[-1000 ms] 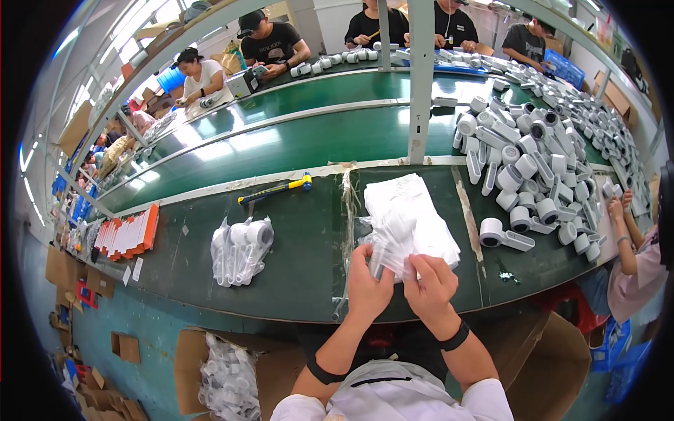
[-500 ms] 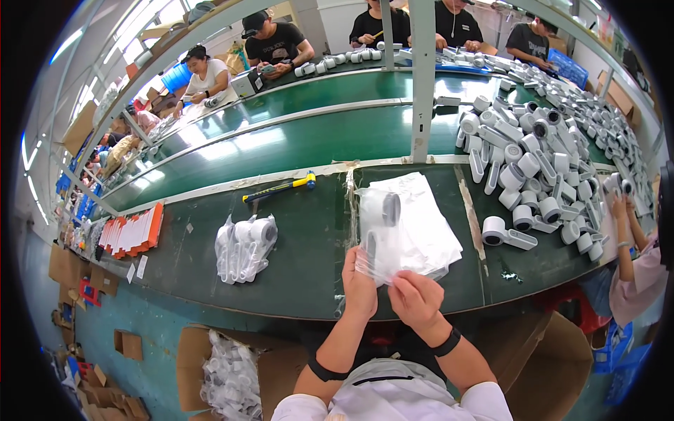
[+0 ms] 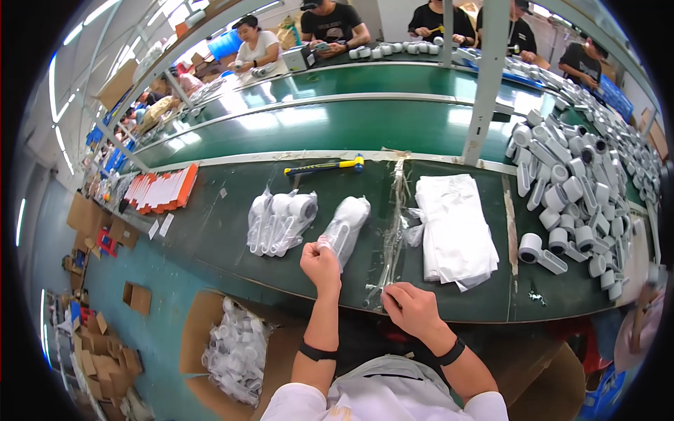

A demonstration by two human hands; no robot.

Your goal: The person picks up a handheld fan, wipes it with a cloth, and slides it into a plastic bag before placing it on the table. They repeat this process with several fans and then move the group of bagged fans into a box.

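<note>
My left hand [image 3: 321, 266] is closed on the lower end of a bagged device [image 3: 345, 226], a white-and-grey piece with a round head and a slotted handle in a clear plastic bag. Just left of it, several more bagged devices [image 3: 283, 217] lie side by side. My right hand [image 3: 414, 312] has its fingers curled together at the table's front edge, by a strip of clear tape [image 3: 393, 245] stuck to the dark surface; whether it pinches anything is too small to make out. Beyond it lies a stack of white plastic bags [image 3: 458, 231], with crumpled film at its left side.
A yellow-and-black hammer [image 3: 324, 166] lies toward the back. Loose unbagged devices [image 3: 569, 189] pile up on the right. Orange-and-white cards [image 3: 163, 189] stand far left. A metal post [image 3: 484, 91] rises before the green conveyor [image 3: 316, 126]. Below, a cardboard box [image 3: 200, 330] holds bagged devices.
The bagged device has moved left from the bag stack, set down beside the other bagged ones in my left hand. My right hand has let go of its bag. The view has shifted left.
</note>
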